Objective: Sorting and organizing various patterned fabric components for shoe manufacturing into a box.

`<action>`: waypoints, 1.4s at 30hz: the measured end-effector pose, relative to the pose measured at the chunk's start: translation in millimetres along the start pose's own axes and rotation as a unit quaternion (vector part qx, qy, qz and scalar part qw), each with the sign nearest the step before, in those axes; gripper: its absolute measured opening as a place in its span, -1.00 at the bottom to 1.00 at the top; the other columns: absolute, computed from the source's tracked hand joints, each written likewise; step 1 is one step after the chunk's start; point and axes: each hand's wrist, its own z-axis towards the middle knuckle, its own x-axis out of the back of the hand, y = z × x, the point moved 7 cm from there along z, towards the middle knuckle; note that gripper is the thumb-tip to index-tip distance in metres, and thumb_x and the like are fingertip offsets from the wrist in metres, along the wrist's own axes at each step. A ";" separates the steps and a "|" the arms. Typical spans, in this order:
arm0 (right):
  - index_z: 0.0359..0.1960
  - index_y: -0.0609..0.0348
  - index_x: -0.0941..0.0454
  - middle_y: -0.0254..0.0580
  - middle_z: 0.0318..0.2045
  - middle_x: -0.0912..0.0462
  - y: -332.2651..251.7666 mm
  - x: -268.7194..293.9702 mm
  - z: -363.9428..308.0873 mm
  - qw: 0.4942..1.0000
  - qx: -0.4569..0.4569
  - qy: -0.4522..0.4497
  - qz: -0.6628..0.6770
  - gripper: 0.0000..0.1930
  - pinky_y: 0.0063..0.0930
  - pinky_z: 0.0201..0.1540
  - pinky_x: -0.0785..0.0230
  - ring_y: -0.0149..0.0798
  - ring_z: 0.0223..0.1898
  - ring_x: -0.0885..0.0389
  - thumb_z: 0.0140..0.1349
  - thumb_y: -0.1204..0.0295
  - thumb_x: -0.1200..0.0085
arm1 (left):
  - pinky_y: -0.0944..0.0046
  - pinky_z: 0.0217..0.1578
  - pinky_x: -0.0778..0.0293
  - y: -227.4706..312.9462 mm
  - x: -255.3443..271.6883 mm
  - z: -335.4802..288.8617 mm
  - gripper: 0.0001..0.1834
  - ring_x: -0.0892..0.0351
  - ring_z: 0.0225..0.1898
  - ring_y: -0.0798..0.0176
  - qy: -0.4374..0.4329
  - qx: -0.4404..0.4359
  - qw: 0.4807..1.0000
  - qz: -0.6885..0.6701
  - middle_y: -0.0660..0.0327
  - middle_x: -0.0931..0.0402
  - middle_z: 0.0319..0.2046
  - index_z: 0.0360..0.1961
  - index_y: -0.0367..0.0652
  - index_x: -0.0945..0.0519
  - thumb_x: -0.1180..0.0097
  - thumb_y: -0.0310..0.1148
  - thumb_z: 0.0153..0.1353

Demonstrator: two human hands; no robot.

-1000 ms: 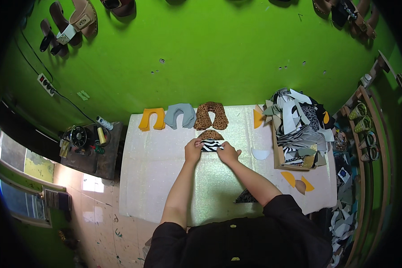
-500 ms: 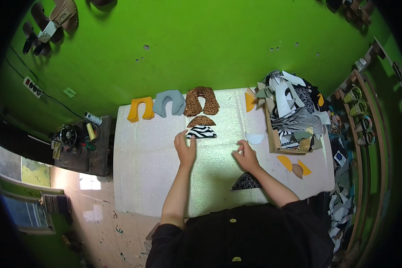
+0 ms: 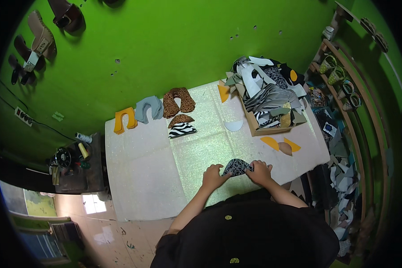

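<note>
At the near side of the table, a black half-moon piece with fine white lines (image 3: 237,166) lies between my hands. My left hand (image 3: 213,177) is closed at its left end, with the thumb along the lower corner. On the opposite end, my right hand (image 3: 260,173) pinches the other corner. Farther off to the left, a zebra-print half-moon piece (image 3: 182,130) lies just below a leopard-print one (image 3: 182,119). Behind these are U-shaped pieces in leopard print (image 3: 188,99), grey (image 3: 143,110) and yellow (image 3: 119,121).
A cardboard box (image 3: 254,129) heaped with material scraps stands at the table's right. Around it lie a white half-moon (image 3: 233,126), yellow scraps (image 3: 269,144) and a brown piece (image 3: 286,149). A small side table (image 3: 82,176) with spools is at left, a shoe rack (image 3: 339,82) at right.
My left hand has left the zebra-print piece and come nearer and right. Both hands have taken hold of the black patterned half-moon. The whole view has shifted and tilted.
</note>
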 end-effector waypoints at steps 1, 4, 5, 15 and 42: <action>-0.14 0.07 -0.45 -0.13 -0.21 -0.55 1.7 -0.8 -0.4 1.000 0.000 0.003 0.003 -0.52 -0.09 -0.02 0.01 -0.10 -0.07 -0.43 -0.01 0.04 -0.14 | 0.12 -0.19 -0.43 4.1 -4.2 -1.0 -0.38 -0.52 -0.23 0.00 -0.010 -0.007 1.000 0.004 -0.02 -0.51 -0.31 -0.23 -0.24 -0.57 -0.28 0.10 -0.12; -0.24 0.08 -0.43 -0.16 -0.29 -0.56 -3.2 0.1 0.1 1.000 0.005 0.002 0.023 -0.59 -0.12 -0.06 0.02 -0.09 -0.11 -0.44 0.00 0.08 -0.18 | 0.12 -0.23 -0.42 8.2 -12.3 -4.4 -0.40 -0.51 -0.26 -0.02 -0.001 -0.019 1.000 0.012 -0.03 -0.50 -0.33 -0.27 -0.26 -0.55 -0.35 0.05 -0.18; -0.27 0.08 -0.42 -0.17 -0.31 -0.56 -3.2 -0.6 0.4 1.000 0.005 -0.005 0.023 -0.61 -0.12 -0.05 0.04 -0.09 -0.14 -0.46 0.00 0.10 -0.20 | 0.11 -0.24 -0.42 9.6 -12.3 -5.2 -0.44 -0.51 -0.25 -0.02 0.005 -0.016 1.000 0.011 -0.03 -0.49 -0.34 -0.30 -0.25 -0.52 -0.35 0.01 -0.17; -0.31 0.03 -0.39 -0.29 -0.43 -0.52 -41.5 -31.6 35.4 0.976 0.082 0.006 0.199 -0.62 -0.20 -0.07 -0.02 -0.22 -0.31 -0.51 -0.07 0.21 -0.31 | 0.10 -0.31 -0.44 -42.1 4.2 -7.7 -0.42 -0.55 -0.32 -0.04 0.029 0.097 0.988 -0.114 0.02 -0.53 -0.39 -0.09 -0.17 -0.32 -0.34 -0.20 -0.07; -0.14 -0.02 -0.42 -0.26 -0.10 -0.42 -71.3 1.1 34.3 0.944 0.170 0.174 0.224 -0.66 -0.26 0.03 0.01 -0.23 0.00 -0.38 0.00 0.37 -0.16 | 0.05 0.16 -0.01 -71.8 87.1 -23.0 -0.66 -0.18 0.10 0.00 0.402 0.066 0.910 -0.076 0.06 -0.32 -0.04 -0.11 -0.14 -0.48 -0.13 -0.34 0.05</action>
